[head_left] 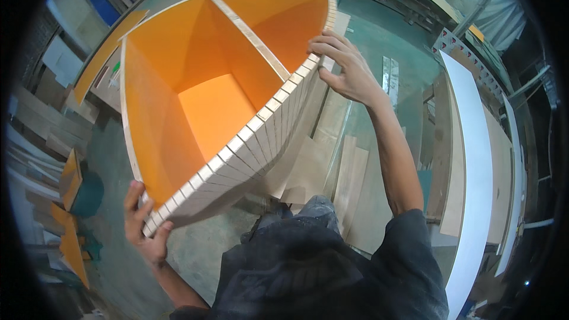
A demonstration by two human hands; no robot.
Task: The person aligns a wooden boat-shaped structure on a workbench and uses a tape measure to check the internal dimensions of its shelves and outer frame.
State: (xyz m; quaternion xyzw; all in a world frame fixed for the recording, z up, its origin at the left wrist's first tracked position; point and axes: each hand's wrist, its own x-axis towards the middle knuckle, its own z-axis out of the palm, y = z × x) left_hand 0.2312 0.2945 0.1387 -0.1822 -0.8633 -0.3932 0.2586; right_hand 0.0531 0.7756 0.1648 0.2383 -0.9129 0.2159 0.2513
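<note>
A large open wooden box (216, 106) with orange inner faces stands tilted in front of me. A divider strip (249, 35) runs across its opening. Its near wall (237, 169) is pale wood, cut with many evenly spaced slits that show along the rim. My left hand (148, 222) is closed round the box's near left corner, thumb outside and fingers on the adjoining edge. Farther right, my right hand (347, 65) grips the slitted rim near the far right corner, its fingers hooked over the edge and thumb on the outer side.
Pale wooden boards (351, 172) lie on the green floor (379, 136) beside my feet. To the right stands a long white panel (474, 160) with wooden panels beside it. Orange-faced offcuts (71, 181) sit at the left, and a workbench (109, 53) stands behind the box.
</note>
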